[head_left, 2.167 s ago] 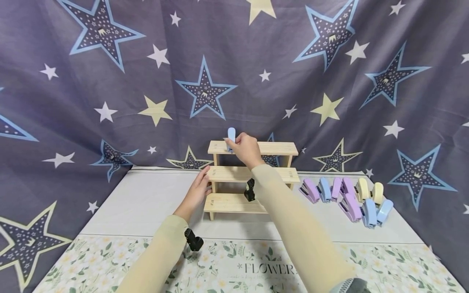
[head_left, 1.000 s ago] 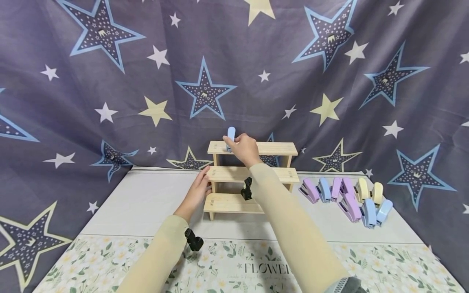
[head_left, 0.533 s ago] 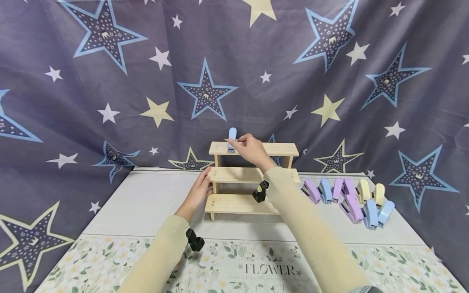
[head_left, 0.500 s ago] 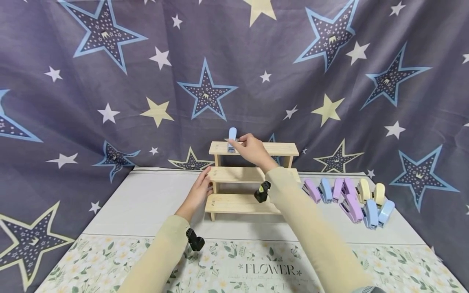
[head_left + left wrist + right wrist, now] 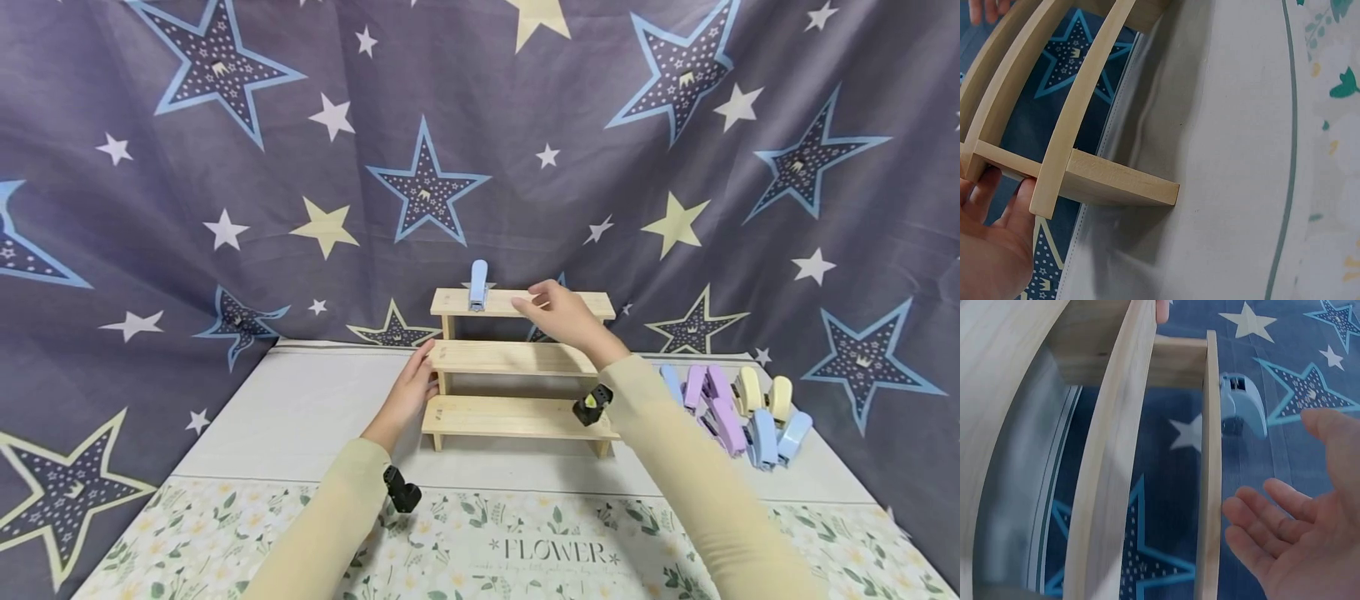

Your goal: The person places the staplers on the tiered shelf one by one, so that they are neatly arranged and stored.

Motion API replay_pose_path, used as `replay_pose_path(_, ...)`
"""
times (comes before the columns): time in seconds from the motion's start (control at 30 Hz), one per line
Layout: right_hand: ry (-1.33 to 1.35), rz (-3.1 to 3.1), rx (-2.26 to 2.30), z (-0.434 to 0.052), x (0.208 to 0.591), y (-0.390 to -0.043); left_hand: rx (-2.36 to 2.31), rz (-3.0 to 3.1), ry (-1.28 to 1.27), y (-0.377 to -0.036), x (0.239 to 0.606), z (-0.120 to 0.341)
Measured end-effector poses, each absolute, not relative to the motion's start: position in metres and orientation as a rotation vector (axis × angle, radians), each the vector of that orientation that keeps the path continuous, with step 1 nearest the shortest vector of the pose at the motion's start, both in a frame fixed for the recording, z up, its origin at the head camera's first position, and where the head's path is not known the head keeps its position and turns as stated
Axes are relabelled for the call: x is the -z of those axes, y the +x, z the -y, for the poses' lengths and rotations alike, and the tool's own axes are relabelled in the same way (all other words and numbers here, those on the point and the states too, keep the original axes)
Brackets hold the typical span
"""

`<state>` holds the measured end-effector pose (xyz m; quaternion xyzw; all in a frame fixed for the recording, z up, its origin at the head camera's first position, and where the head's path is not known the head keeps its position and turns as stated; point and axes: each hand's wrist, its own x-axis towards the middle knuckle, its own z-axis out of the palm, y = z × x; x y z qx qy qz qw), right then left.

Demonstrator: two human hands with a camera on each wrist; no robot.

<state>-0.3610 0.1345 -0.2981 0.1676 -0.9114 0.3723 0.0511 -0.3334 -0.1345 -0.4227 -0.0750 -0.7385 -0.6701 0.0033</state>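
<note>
One small pale-blue plastic stapler [image 5: 477, 285] stands on end on the top step of the three-tier pale wooden shelf [image 5: 517, 358], near that step's left end, and nothing holds it. Your right hand [image 5: 558, 312] hangs beside it, to its right, fingers loose and spread, palm empty; the right wrist view shows a clear gap between your fingertips [image 5: 1254, 506] and the stapler [image 5: 1242, 404]. Your left hand [image 5: 411, 392] rests against the shelf's left upright, thumb and fingers laid on the wood [image 5: 997, 187], steadying it without a full wrap.

Upright on its narrow end, the stapler looks tippy to me. If your right hand sweeps low as it travels, a finger or the sleeve could clip it and send it off the back edge, down behind the shelf against the star-printed dark cloth backdrop [image 5: 225, 167]. A nudge from your left hand could do the same, since the shelf looks light and sits on smooth grey table cloth [image 5: 300, 417]; push and it may slide or rock.

Well off to the right of your open hand, the cluster of purple, blue and yellow staplers [image 5: 738, 404] stands packed close together. Reaching into it carelessly, you risk knocking several over like dominoes, and your forearm already covers part of that group from the head view.
</note>
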Motion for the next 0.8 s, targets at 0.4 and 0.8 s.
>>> replay_pose_path(0.4,0.458,2.794,-1.007,-0.203,0.310,-0.343,2.065,2.336,-0.206,-0.335,0.424,0.133)
replay_pose_path(0.8,0.281,2.837,-0.939,-0.271,0.343,-0.325,2.132,2.316,-0.211,-0.334,0.423,0.135)
